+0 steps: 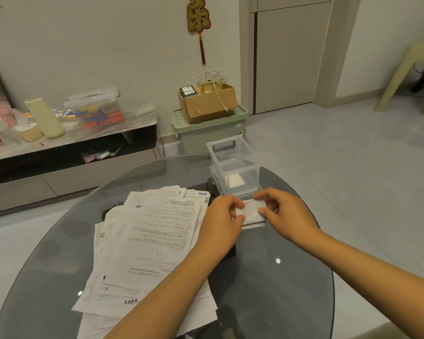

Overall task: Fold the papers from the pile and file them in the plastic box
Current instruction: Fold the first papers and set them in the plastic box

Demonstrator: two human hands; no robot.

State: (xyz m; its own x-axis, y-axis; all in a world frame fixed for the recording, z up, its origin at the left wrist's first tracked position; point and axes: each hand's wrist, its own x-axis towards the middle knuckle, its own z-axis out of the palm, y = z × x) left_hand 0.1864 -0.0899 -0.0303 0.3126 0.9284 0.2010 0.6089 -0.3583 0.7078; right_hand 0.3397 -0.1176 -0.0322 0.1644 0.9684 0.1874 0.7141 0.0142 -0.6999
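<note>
On glass table (267, 277): paper pile (154, 241), plastic box (234, 165); tiled floor (353, 155).

Counts, head view.
Hands: 2, left hand (222, 222) and right hand (283, 211).
Folded paper (253, 212): 1, held between both hands near the far edge of the glass table (267, 277).
Clear plastic box (234, 165): 1, at the far edge; 1 white item inside.
Paper pile (152, 241): 1, left half of the table; sheet count cannot be told.
</note>
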